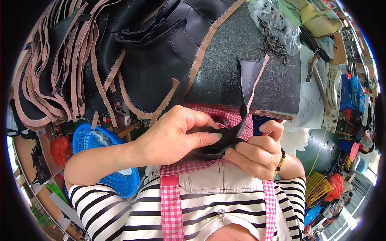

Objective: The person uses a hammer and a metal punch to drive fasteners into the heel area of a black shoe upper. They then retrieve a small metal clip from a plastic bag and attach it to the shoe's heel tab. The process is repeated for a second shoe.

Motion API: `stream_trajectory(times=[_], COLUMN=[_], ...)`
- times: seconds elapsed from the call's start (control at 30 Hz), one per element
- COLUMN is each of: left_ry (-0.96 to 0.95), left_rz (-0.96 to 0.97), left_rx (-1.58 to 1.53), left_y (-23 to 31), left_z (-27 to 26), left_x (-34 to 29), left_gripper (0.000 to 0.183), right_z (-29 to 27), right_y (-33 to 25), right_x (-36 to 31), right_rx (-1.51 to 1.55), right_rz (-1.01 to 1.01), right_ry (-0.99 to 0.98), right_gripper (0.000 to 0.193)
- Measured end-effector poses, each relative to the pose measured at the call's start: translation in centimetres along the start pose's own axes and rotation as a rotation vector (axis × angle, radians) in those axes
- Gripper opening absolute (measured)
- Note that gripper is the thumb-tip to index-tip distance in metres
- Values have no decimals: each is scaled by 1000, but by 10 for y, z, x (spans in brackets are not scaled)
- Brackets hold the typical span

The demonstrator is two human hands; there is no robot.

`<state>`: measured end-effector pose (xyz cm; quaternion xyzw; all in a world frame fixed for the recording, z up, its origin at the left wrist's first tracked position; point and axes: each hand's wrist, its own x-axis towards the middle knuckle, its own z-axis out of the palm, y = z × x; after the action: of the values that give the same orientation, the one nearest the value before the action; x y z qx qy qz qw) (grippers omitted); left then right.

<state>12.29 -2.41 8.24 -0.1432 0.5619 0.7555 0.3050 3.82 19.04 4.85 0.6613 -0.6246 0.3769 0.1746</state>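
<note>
A black leather upper piece (250,75) with a tan, zigzag-cut edge stands up over the table's front edge and curves down to my lap. My left hand (177,134) pinches its lower part between thumb and fingers. Close by on the right, my right hand (259,150) is closed on the same piece, its fingers curled and the thumb raised. Part of the leather is hidden behind my fingers. Beneath it lies a pink checked apron (237,116). More black leather uppers (169,52) with tan zigzag borders cover the table's left half.
A thick pile of uppers (52,80) overhangs the table at far left. On the dark tabletop (225,60) sit a plastic bag (261,12) and tangled black scraps (275,42). A hammer (319,82) lies right. Beside me are a blue basket (124,182) and a yellow basket (317,188).
</note>
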Motion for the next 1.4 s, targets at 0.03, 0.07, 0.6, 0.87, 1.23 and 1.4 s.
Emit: stream_trajectory(times=[0.03, 0.07, 0.6, 0.87, 1.23, 1.4], left_ry=[2, 4, 2, 8, 125, 177], left_rz=[4, 9, 0, 0, 263, 376], left_rx=[15, 30, 5, -53, 373, 489], left_y=[-1, -2, -12, -8, -8, -13], left_z=[0, 0, -1, 1, 15, 15], left_x=[0, 1, 3, -2, -18, -17], left_gripper=[16, 16, 14, 15, 27, 24], right_z=[-1, -1, -5, -4, -11, -16], right_y=[0, 0, 2, -1, -3, 24], right_x=[0, 0, 7, 11, 21, 20], right_rx=[3, 6, 61, 85, 201, 529], right_rz=[10, 20, 44, 185, 363, 394], right_ry=[-7, -13, -98, -150, -237, -308], right_gripper=[36, 36, 33, 26, 26, 38])
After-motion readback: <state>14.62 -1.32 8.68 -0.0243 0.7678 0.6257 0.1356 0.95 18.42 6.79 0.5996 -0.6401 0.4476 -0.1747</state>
